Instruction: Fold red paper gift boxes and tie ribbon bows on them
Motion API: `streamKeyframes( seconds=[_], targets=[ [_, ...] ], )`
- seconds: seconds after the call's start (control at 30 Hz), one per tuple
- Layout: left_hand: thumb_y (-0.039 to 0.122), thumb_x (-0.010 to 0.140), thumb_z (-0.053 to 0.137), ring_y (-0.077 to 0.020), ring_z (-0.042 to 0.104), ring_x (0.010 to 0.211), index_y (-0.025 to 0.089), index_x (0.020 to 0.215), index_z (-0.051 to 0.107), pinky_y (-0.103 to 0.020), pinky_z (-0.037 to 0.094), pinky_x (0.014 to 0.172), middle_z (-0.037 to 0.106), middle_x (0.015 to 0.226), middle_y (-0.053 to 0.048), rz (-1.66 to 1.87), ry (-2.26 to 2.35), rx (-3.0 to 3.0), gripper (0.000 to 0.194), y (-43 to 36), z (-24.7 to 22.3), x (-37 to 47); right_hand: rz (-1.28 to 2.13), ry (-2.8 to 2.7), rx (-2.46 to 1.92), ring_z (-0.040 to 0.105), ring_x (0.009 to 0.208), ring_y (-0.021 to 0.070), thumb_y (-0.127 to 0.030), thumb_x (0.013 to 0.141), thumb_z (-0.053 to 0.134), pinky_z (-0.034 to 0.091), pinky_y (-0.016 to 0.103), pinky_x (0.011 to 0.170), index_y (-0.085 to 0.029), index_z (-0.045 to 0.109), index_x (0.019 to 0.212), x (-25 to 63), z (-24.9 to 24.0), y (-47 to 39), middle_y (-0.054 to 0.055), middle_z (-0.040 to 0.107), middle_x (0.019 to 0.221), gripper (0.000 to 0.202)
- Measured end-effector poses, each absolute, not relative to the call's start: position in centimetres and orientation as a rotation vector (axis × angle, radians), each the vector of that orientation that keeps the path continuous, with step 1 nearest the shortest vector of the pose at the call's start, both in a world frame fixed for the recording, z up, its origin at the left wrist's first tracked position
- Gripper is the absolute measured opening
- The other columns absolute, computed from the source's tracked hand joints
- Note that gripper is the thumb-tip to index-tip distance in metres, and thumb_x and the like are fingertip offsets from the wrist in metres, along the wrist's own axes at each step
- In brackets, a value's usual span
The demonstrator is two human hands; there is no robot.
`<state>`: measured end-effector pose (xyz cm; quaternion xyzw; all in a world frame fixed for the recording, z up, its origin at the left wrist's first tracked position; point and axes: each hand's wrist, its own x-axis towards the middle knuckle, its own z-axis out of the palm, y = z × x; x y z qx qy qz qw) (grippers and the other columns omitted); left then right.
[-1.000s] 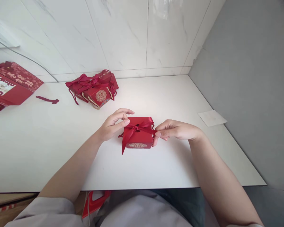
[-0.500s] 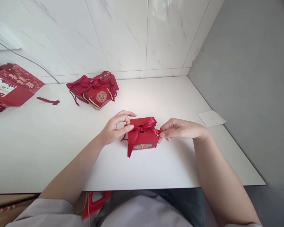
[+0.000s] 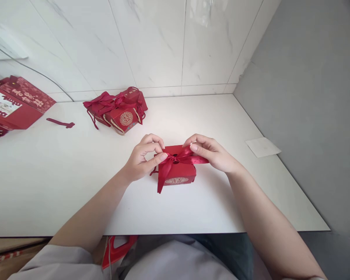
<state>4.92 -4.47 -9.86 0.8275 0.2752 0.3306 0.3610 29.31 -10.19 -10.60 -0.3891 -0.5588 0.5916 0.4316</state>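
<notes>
A small red gift box [image 3: 183, 171] with a round gold emblem on its front sits on the white table. Across its top lies a shiny red ribbon [image 3: 165, 175] tied in a bow, one tail hanging down the front and another reaching right. My left hand [image 3: 147, 155] pinches the bow's left loop between thumb and fingers at the box's left edge. On the other side, my right hand [image 3: 211, 151] has thumb and fingers closed on the right loop of the bow. Fingers partly hide both loops.
Several finished-looking red boxes [image 3: 125, 116] with bows and rope handles stand against the tiled wall. Farther left are a larger red box [image 3: 29, 105] and a thin dark-red strip [image 3: 60, 123]. A white paper [image 3: 263, 147] lies at the table's right edge [image 3: 291, 175].
My right hand has let go of the ribbon's right tail and moved up and left onto the bow's right loop. My left hand stays almost in place.
</notes>
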Motion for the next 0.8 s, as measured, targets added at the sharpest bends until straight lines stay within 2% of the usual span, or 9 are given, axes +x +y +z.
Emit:
streamKeyframes(
  seconds=[0.1, 0.17, 0.4, 0.53, 0.8],
  targets=[
    [0.042, 0.089, 0.059, -0.0204, 0.057, 0.084, 0.020, 0.068, 0.061, -0.040, 0.050, 0.084, 0.058, 0.090, -0.007, 0.833, 0.693, 2.158, 0.031, -4.5, -9.7, 5.1, 1.516, -1.452, -0.916, 0.040, 0.051, 0.0077, -0.045, 0.087, 0.066, 0.031, 0.021, 0.047, -0.019, 0.060, 0.084, 29.4, -10.9, -10.1, -0.005, 0.050, 0.060, 0.027],
    [0.041, 0.090, 0.059, -0.0202, 0.056, 0.083, 0.020, 0.067, 0.058, -0.038, 0.049, 0.081, 0.058, 0.085, -0.006, 0.830, 0.693, 2.188, 0.030, -4.5, -9.7, 5.2, 1.552, -1.455, -0.921, 0.035, 0.047, 0.0067, -0.044, 0.087, 0.068, 0.026, 0.022, 0.045, -0.018, 0.059, 0.079, 29.3, -11.1, -10.0, -0.007, 0.046, 0.055, 0.028],
    [0.034, 0.089, 0.060, -0.0157, 0.049, 0.063, 0.021, 0.064, 0.050, -0.033, 0.044, 0.061, 0.052, 0.069, -0.002, 0.979, 0.784, 2.275, 0.030, -4.7, -9.3, 4.8, 1.530, -1.435, -0.962, 0.034, 0.049, 0.0066, -0.047, 0.089, 0.064, 0.025, 0.023, 0.046, -0.018, 0.052, 0.066, 29.0, -10.7, -10.4, -0.005, 0.044, 0.056, 0.039],
    [0.031, 0.092, 0.057, -0.0102, 0.043, 0.045, 0.020, 0.065, 0.049, -0.026, 0.034, 0.045, 0.050, 0.052, 0.003, 0.752, 0.747, 2.169, 0.030, -5.1, -8.4, 4.1, 1.528, -1.436, -0.925, 0.035, 0.051, 0.0076, -0.043, 0.089, 0.065, 0.029, 0.024, 0.049, -0.018, 0.048, 0.065, 28.9, -10.2, -10.9, -0.006, 0.041, 0.057, 0.038],
    [0.028, 0.089, 0.060, -0.0066, 0.035, 0.044, 0.018, 0.058, 0.040, -0.023, 0.028, 0.042, 0.046, 0.051, 0.005, 0.609, 0.802, 2.110, 0.038, -4.7, -8.4, 3.8, 1.515, -1.473, -0.934, 0.036, 0.051, 0.0082, -0.042, 0.092, 0.061, 0.033, 0.024, 0.049, -0.019, 0.046, 0.064, 28.6, -10.4, -10.9, -0.005, 0.041, 0.056, 0.039]
  ],
)
